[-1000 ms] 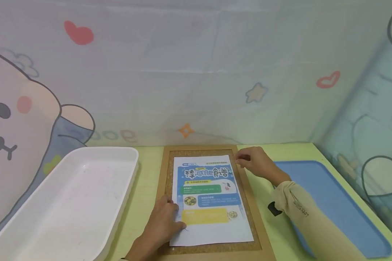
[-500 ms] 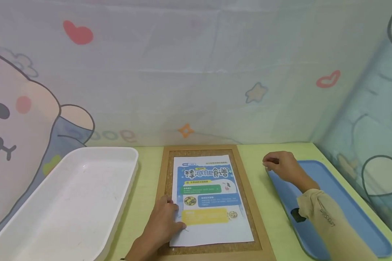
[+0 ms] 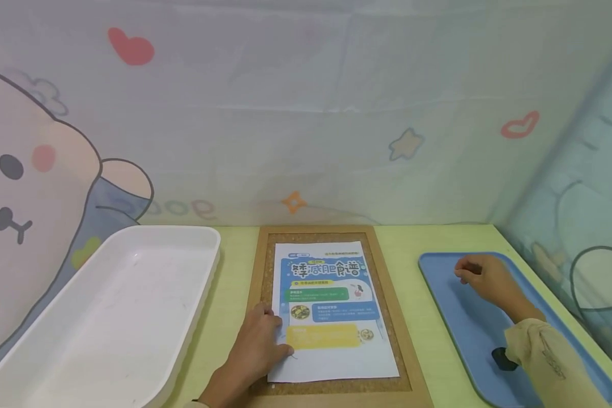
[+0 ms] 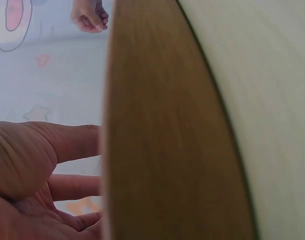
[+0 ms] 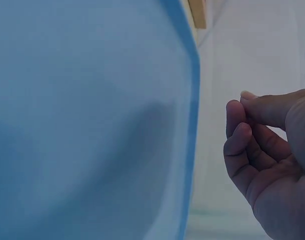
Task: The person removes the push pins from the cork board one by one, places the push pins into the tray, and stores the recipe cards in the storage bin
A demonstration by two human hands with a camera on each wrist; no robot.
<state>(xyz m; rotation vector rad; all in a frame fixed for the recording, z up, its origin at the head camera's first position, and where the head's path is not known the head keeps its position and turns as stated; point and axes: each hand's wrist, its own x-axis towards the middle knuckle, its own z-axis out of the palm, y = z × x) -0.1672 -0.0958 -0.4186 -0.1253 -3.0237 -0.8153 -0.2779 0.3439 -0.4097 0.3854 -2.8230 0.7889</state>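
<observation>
A printed sheet of paper (image 3: 336, 365) with blue, green and yellow blocks lies on a cork board (image 3: 387, 277) in a wooden frame. My left hand (image 3: 252, 345) rests on the paper's lower left edge, thumb and fingers spread; in the left wrist view the board's wooden edge hides its fingertips. Over the far part of a blue tray (image 3: 464, 317) hovers my right hand (image 3: 489, 280). In the right wrist view its thumb tip meets the index fingertip, the other fingers (image 5: 237, 142) are curled, and I see no object between them.
A large white tray (image 3: 107, 317) stands left of the board on the pale green table (image 3: 403, 243). Behind the table hangs a printed cloth (image 3: 285, 113); another cloth side closes off the right. A dark piece hangs at the right sleeve cuff (image 3: 505, 358).
My right hand has moved right, from the board's upper right corner to above the blue tray, fingers still pinched together. The left hand and the paper stay in place. The head view has shifted slightly.
</observation>
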